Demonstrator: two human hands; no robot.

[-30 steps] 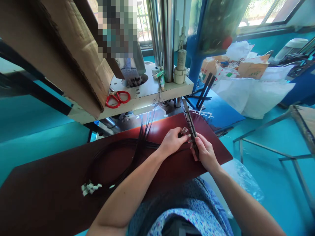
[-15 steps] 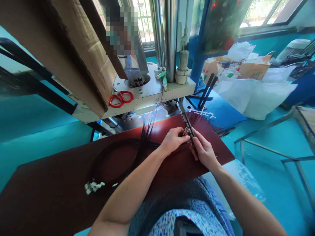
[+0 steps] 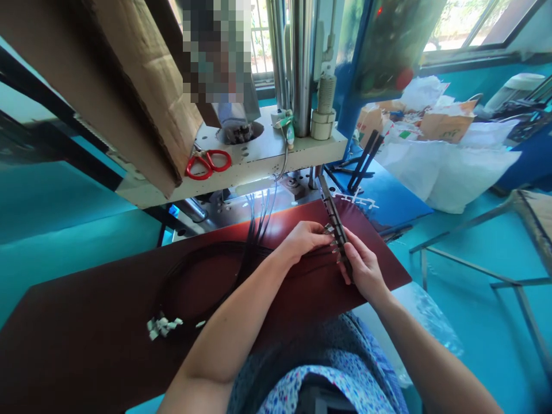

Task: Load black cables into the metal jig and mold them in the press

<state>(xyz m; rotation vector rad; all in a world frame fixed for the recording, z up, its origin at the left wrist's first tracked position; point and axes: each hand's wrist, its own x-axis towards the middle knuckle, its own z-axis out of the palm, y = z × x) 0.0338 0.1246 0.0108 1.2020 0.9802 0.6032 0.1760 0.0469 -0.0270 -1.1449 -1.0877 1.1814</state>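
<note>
My right hand is wrapped round the near end of a long dark slotted metal bar that slants from the press down to me. My left hand is pinched on small pale connector pieces at the bar's left side, touching the bar. Thin black cables run from under the press across the dark red board into a loose coil.
A white press table with steel columns stands ahead, red scissors on it. A cardboard sheet leans upper left. Small white clips lie on the board. White bags sit right, a metal frame beside them.
The bar has swung slightly, and my fingers have shifted along it. The view tipped a little; both hands stay on the bar and the connectors.
</note>
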